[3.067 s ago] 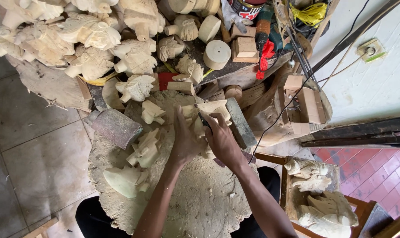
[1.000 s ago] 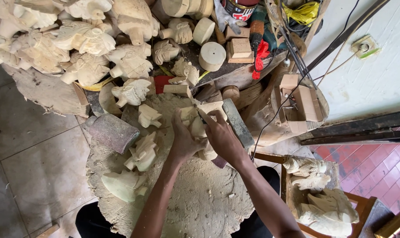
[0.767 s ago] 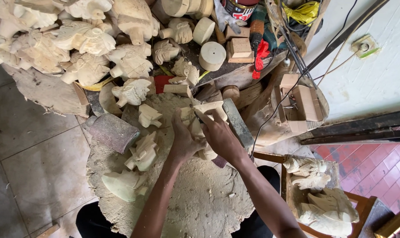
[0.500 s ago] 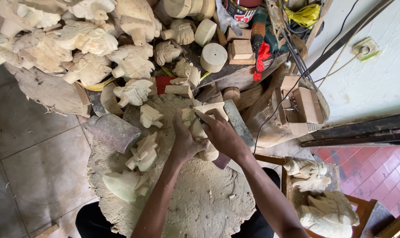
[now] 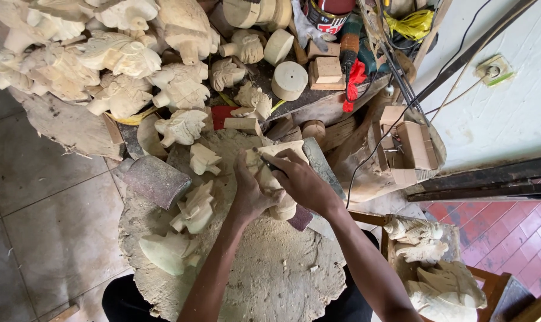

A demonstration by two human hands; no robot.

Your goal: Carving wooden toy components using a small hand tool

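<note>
On a sawdust-caked round worktop [image 5: 270, 280], the left hand [image 5: 249, 194] clamps a pale carving [image 5: 269, 179], right-hand fingers [image 5: 285, 164] pinching a chisel [image 5: 263, 157] toward 10 o'clock.

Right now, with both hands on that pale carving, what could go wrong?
The right hand drives a thin dark carving tool into the pale unfinished wooden carving while the left hand grips it right beside the tip; a slip could cut the left fingers. The carving rests on a round stump covered in sawdust, so it may shift. Small pale carved wooden figures lie close by and could get knocked.
</note>
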